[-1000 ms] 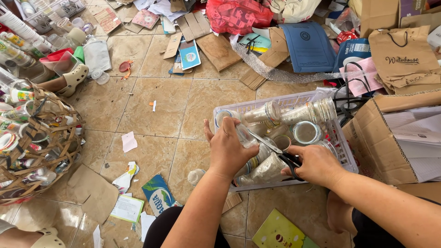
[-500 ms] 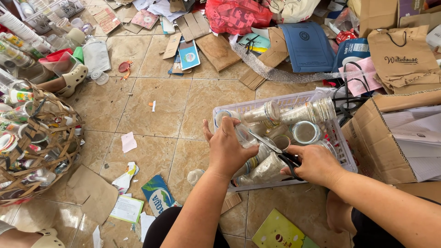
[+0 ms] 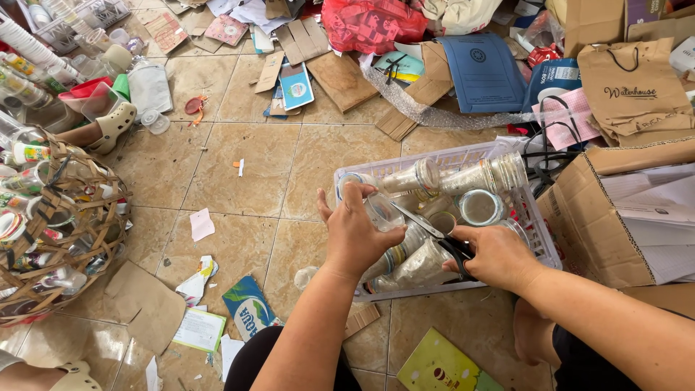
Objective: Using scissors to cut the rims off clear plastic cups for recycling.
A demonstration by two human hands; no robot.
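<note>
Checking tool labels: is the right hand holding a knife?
No. The right hand grips black-handled scissors, blades pointing at the clear plastic cup held by the left hand over the white basket.

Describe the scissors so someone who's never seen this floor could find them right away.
Start at the white plastic crate full of clear plastic cups on the tiled floor, left of the open cardboard box. Over the crate's near half, the right hand holds the scissors by black handles. Their thin metal blades point toward the cup in the left hand; nothing else there is metal.
</note>
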